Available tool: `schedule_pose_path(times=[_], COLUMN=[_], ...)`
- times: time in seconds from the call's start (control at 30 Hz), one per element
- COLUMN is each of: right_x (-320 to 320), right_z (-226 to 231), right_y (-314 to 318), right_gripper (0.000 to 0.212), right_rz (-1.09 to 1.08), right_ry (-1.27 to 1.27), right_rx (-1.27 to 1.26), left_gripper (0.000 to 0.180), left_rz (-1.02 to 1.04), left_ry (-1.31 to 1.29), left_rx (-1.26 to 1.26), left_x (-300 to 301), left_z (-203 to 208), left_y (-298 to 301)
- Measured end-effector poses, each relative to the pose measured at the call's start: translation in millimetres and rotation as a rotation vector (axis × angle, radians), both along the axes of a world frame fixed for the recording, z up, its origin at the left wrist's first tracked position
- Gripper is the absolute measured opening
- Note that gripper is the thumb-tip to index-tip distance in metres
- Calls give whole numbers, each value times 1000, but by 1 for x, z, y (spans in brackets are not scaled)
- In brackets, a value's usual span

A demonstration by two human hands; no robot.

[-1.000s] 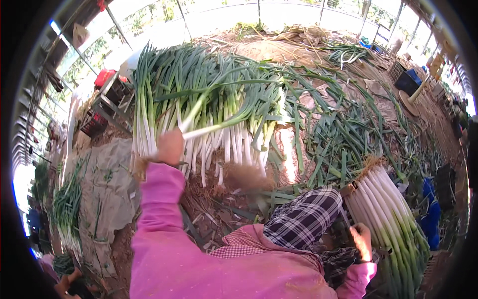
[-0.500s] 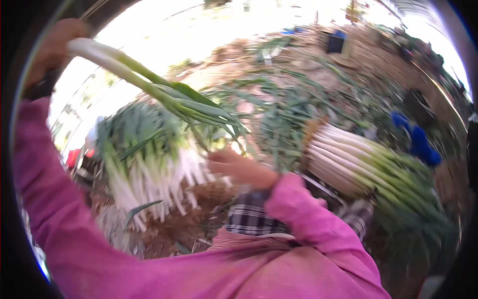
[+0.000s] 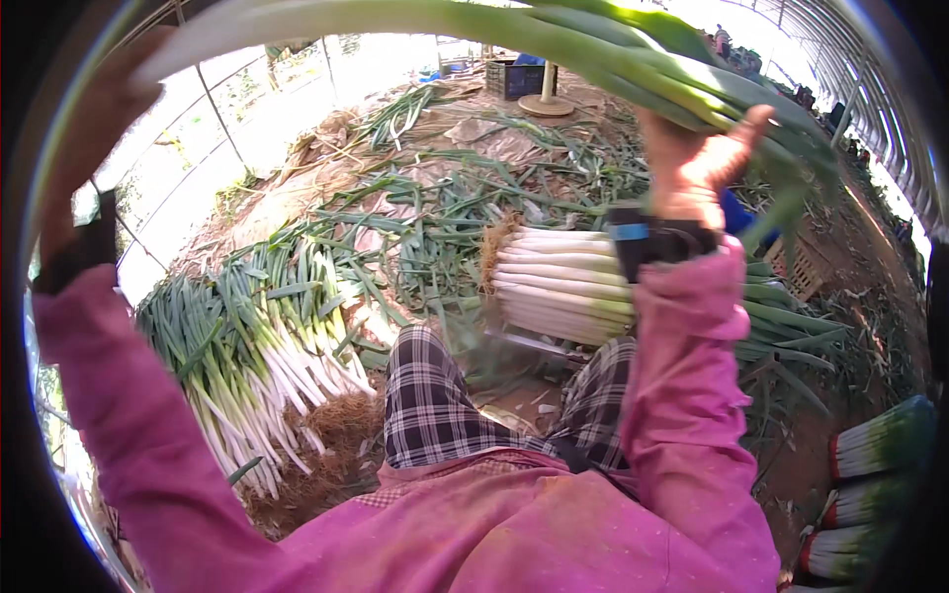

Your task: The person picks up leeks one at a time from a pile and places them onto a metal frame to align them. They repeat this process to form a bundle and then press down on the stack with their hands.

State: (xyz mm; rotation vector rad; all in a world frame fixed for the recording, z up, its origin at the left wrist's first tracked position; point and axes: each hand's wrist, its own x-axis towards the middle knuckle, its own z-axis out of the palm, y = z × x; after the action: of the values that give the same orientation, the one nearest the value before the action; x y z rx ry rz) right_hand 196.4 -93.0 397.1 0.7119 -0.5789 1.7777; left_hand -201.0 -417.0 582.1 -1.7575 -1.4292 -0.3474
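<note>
1. i look out under a bright hoop frame (image 3: 860,99), its ribs curving away at the right; white daylight fills the left side.
2. the leek (image 3: 474,22) is up in the air, close to the camera, spanning the top of my view. its long axis runs left to right and bows a little: white end left, green leaves right.
3. the left hand (image 3: 99,128) is at the white end, dark and blurred near the rim; i judge it narrowed on the stalk.
4. the right hand (image 3: 697,163) is at the leaf end, palm showing and thumb out to the side. leaves hide most of its fingers, so i cannot tell whether it grips.
5. the relation i judge to matter: the stack (image 3: 563,282) lies below the leek with nearly the same axis, roots left and greens right. the right hand is the nearer one, and its sleeve (image 3: 687,346) crosses over the stack.
6. the heap (image 3: 257,346) lies to the left, roots toward the plaid knees (image 3: 430,390), leaves pointing away.
7. loose leaves (image 3: 455,222) litter the ground (image 3: 786,455) between and beyond the two piles.
8. farther off i see a dark crate (image 3: 512,81) just beside a round base (image 3: 547,105); red-tied bundles (image 3: 860,455) sit at the lower right.
</note>
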Motion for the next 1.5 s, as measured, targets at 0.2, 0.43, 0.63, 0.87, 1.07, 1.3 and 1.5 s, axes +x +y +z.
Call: schedule_pose_path(times=[0.2,0.43,0.63,0.87,1.07,1.3,1.5], right_x=[186,280,298,293,217,202,182], right_z=[-20,-208,-264,-207,-183,-209,-190], right_y=[53,102,75,68,102,206,243], right_gripper=[51,35,41,49,35,56,49], right_rz=[-740,-753,-799,-373,-1122,-1448,-1193], right_ry=[-310,-718,-1056,-2696,-2543,-2526,-2557], right_rx=[-263,-965,-1106,-485,413,1268,1265], left_gripper=[36,39,54,53,28,29,25], left_rz=[-144,-174,-172,-342,-411,-563,-438], left_ry=[-506,-479,-509,-698,-909,-788,-864], left_rx=[-31,-333,-587,-797,-620,-353,-462], left_x=[123,180,194,219,223,226,225], left_z=[-232,-474,-539,-505,-511,-515,-546], left_y=[217,356,366,401,432,492,517])
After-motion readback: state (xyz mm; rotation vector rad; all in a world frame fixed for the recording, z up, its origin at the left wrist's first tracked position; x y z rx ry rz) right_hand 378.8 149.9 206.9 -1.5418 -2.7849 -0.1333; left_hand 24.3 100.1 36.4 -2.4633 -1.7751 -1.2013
